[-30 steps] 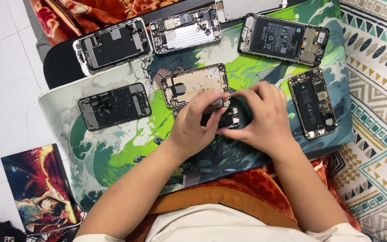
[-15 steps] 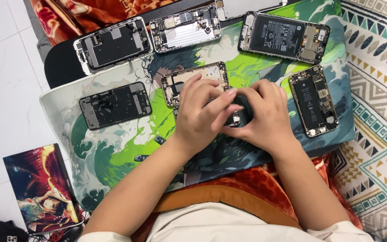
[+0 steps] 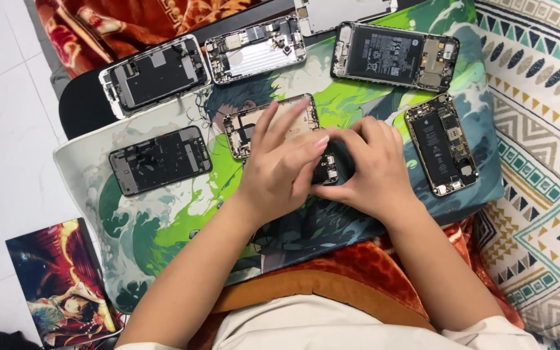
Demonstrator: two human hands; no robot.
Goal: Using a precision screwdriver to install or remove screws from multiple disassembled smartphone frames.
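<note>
Gripping small dark phone part | between left hand and right hand | both pinching it

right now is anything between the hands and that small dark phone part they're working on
Nothing visible stands between them. The left hand and right hand already pinch the small dark phone part from both sides, fingers touching it directly. The gold opened phone lies under the left fingers, behind the part, not blocking it.

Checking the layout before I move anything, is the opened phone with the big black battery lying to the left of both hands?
No, that opened phone lies beside the right hand, on its right.
</note>
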